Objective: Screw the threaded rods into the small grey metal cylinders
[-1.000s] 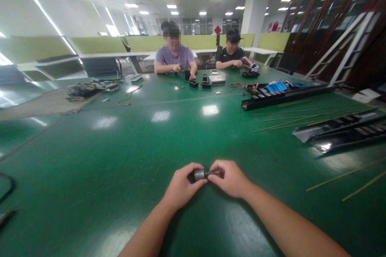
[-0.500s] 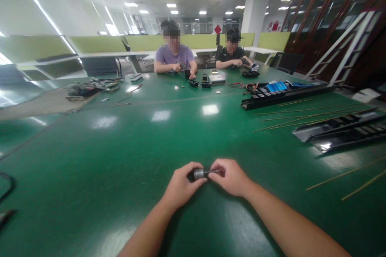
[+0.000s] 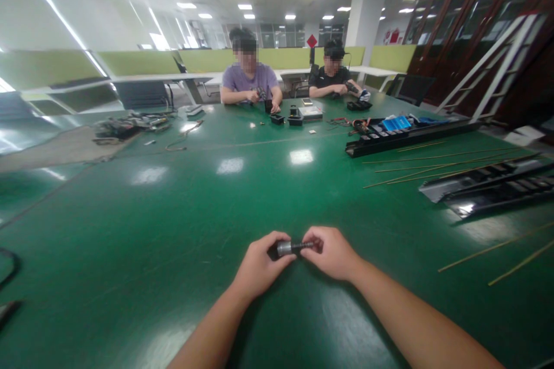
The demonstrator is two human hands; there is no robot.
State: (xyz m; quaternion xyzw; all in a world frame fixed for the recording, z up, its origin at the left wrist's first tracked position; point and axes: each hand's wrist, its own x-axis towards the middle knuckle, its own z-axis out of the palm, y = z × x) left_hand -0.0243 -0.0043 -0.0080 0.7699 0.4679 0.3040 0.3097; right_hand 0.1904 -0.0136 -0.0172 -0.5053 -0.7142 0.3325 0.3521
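Two hands hold one cylinder (image 3: pixel 285 248) at lower centre of the frame, above the green surface (image 3: pixel 186 213). Left grip (image 3: pixel 284 248): fingers curled around its silver body. Right grip (image 3: pixel 308 245): thumb and fingertips pinching its thin dark end.

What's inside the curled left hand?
The left hand holds a silver and black cylinder, with its silver part showing. The hand partly covers the dark end, whose full shape cannot be seen.

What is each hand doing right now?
Left hand: closed around a black-and-silver metal cylinder.
Right hand: fingers closed on the thin dark shaft at its end.
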